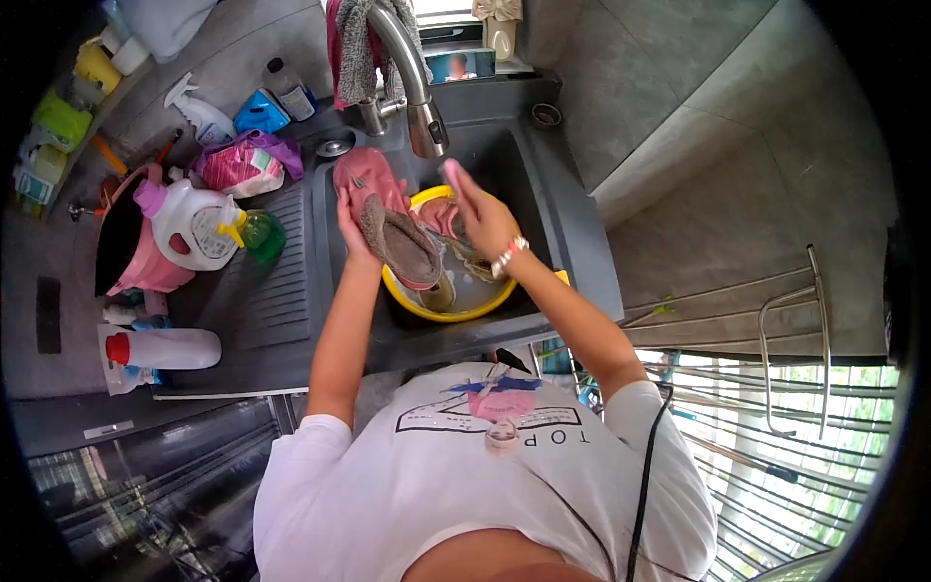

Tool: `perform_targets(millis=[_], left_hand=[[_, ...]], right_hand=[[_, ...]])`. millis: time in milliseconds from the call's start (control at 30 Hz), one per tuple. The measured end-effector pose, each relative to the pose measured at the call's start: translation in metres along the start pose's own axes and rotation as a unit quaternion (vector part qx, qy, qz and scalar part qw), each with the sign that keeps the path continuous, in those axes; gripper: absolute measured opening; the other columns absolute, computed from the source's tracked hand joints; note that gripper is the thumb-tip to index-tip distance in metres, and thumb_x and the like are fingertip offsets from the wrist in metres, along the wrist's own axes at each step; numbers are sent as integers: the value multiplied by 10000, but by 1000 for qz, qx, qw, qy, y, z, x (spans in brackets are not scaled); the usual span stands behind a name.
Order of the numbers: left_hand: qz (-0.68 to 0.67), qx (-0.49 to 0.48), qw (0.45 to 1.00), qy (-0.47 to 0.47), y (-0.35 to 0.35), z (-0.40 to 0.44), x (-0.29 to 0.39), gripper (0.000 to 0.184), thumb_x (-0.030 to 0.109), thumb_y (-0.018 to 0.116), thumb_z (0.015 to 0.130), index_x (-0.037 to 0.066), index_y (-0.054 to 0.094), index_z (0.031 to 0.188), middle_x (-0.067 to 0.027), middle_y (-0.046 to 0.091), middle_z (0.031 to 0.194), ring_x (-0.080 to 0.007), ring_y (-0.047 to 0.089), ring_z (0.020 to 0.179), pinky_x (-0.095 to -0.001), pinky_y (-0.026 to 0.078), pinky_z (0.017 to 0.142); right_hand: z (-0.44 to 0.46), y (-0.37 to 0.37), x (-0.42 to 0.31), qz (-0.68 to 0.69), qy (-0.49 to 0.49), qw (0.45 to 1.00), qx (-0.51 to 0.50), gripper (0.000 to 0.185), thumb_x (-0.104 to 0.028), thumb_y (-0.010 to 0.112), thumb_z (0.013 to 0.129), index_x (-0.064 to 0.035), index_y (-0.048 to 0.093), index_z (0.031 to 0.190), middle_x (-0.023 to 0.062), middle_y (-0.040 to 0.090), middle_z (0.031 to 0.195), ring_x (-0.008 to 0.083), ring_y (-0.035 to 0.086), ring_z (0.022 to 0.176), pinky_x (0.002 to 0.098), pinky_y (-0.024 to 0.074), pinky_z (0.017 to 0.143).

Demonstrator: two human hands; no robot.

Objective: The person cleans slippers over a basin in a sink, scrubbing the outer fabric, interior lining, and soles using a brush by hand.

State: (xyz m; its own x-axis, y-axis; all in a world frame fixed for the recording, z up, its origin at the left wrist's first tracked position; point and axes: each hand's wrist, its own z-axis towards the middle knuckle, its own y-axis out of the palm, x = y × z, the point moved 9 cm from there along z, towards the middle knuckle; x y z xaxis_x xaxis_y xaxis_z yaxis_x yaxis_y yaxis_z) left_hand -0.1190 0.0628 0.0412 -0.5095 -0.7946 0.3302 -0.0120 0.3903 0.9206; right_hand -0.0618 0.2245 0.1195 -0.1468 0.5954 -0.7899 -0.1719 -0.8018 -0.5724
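A pink boot (365, 173) with a grey fleecy lining is held over the left part of the sink (504, 165) by my left hand (355, 228), its fingers wrapped round the boot's side. To the right of it, my right hand (488, 218) is raised with its fingers closed on a small pink object, partly hidden, perhaps a brush. Beneath both hands a yellow-rimmed basin (405, 299) holds cloudy water and another pink boot (441, 213), partly under the water. The faucet head (428, 134) hangs just above, between the hands.
Left of the sink, a ridged drainboard (272, 291) carries a green spray bottle (262, 235), a white jug (199, 228) and a pink container (155, 272). A red-capped white bottle (170, 348) lies near the front edge. Metal racks (795, 291) stand at right.
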Motion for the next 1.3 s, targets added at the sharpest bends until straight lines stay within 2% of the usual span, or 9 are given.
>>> perform_targets(millis=[67, 133, 267, 367, 533, 733, 767, 1067, 1300], left_hand=[[24, -10, 1000, 12, 2, -1, 3, 918, 707, 468, 740, 13, 354, 1331, -190, 511, 1192, -310, 553, 911, -437, 474, 763], [75, 60, 995, 34, -7, -3, 4, 921, 704, 480, 737, 31, 335, 1348, -164, 489, 1237, -303, 544, 934, -433, 467, 776], [23, 73, 996, -46, -14, -12, -23, 916, 700, 484, 742, 38, 326, 1355, -149, 472, 1264, -304, 537, 958, -432, 460, 798], [-3, 65, 996, -56, -18, -11, -30, 906, 696, 484, 746, 36, 336, 1349, -147, 490, 1243, -301, 539, 962, -436, 454, 812], [75, 63, 994, -49, -25, -17, -28, 821, 643, 475, 791, 35, 365, 1331, -141, 525, 1199, -305, 547, 983, -450, 466, 830], [100, 33, 993, 46, -7, -10, -16, 615, 504, 473, 871, 55, 430, 1288, -141, 552, 1188, -301, 541, 1087, -436, 426, 963], [100, 33, 993, 48, -5, -10, -13, 615, 504, 473, 871, 55, 430, 1288, -141, 552, 1188, -301, 541, 1087, -436, 426, 963], [117, 62, 991, -5, 3, -18, -29, 684, 557, 430, 869, 46, 400, 1323, -167, 497, 1283, -327, 495, 1165, -442, 388, 1010], [54, 33, 998, 10, -9, -14, -13, 738, 601, 407, 863, 23, 404, 1322, -192, 510, 1263, -339, 505, 1149, -440, 378, 1018]], right_hand=[[-26, 16, -14, 47, -52, 995, -65, 476, -153, 508, 916, -175, 404, 1380, 212, 647, 975, 301, 647, 796, 355, 502, 696], [-49, 65, -4, 332, 53, 920, -200, 441, -135, 521, 929, -114, 436, 1361, 65, 637, 1023, 110, 595, 825, 260, 483, 726], [-71, 111, -5, 454, 154, 825, -299, 437, -98, 510, 933, -89, 434, 1363, -24, 564, 1001, 42, 495, 846, 218, 452, 729], [-66, 108, -4, 285, 141, 891, -324, 532, -135, 478, 946, -143, 286, 1442, -10, 534, 823, 67, 496, 647, 233, 452, 589], [-66, 118, -1, 335, 104, 876, -331, 484, -213, 463, 960, -137, 330, 1420, 2, 532, 716, 80, 499, 561, 251, 436, 527], [-43, 93, 4, -155, -1, 984, -82, 445, -165, 458, 905, -91, 376, 1337, 210, 637, 731, 357, 622, 591, 452, 480, 557], [-39, 92, 22, -162, 86, 978, -96, 512, -196, 464, 891, -95, 323, 1373, 248, 628, 772, 431, 603, 661, 515, 469, 602], [-48, 112, 8, -168, -13, 968, -186, 495, -228, 450, 876, 55, 350, 1269, 311, 588, 950, 432, 615, 772, 498, 498, 672], [-65, 91, -19, -125, -56, 979, -149, 453, -209, 487, 895, -78, 414, 1322, 218, 543, 951, 418, 599, 765, 456, 506, 671]])
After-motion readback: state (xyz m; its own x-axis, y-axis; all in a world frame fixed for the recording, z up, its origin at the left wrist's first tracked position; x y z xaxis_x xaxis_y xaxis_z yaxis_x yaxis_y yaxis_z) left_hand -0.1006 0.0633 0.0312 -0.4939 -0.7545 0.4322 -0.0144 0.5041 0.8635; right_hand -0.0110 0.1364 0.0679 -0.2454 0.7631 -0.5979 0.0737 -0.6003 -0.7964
